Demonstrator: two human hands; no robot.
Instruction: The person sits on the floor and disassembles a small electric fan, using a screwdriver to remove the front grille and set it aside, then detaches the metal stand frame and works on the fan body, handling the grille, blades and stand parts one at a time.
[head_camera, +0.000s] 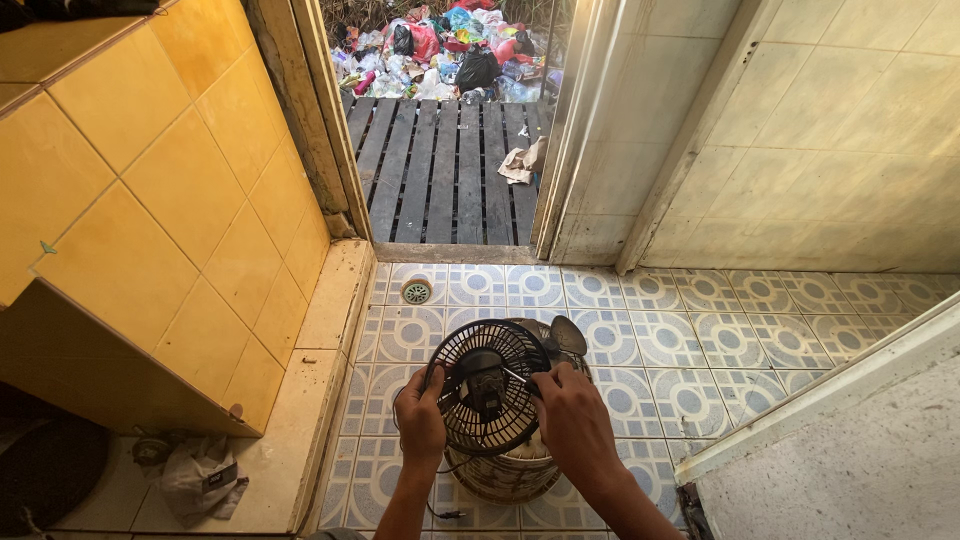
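**Two hands on a fan grille over a patterned tile floor**

Nearest the camera, at the bottom left corner of the floor, a crumpled grey cloth bag (203, 478) with a small dark label patch lies on the plain cream ledge (300, 440) below the yellow tiled wall (170, 210). A dark round mat (50, 470) sits just left of it.

On the blue-and-white patterned tile floor (700, 350), near its lower middle, stands a round woven basket (505, 475). A black wire fan grille (490, 385) with its motor housing rests on top of the basket, tilted up toward the camera. The left hand (420, 415) is curled around the grille's left rim, fingers closed on the wires. The right hand (572, 420) grips the right rim, fingers bent onto the grille near the centre. A thin black cord (440, 512) hangs down beside the basket to the floor.

Just behind the grille a grey fan blade (568, 335) pokes out. Further on, a round floor drain (416, 291) sits near the floor's far edge by the door sill. Beyond the doorway lies a dark slatted wooden deck (440, 170) with a crumpled brown paper scrap (522, 162) at its right edge, and past it a heap of coloured plastic bags and rubbish (440, 45).
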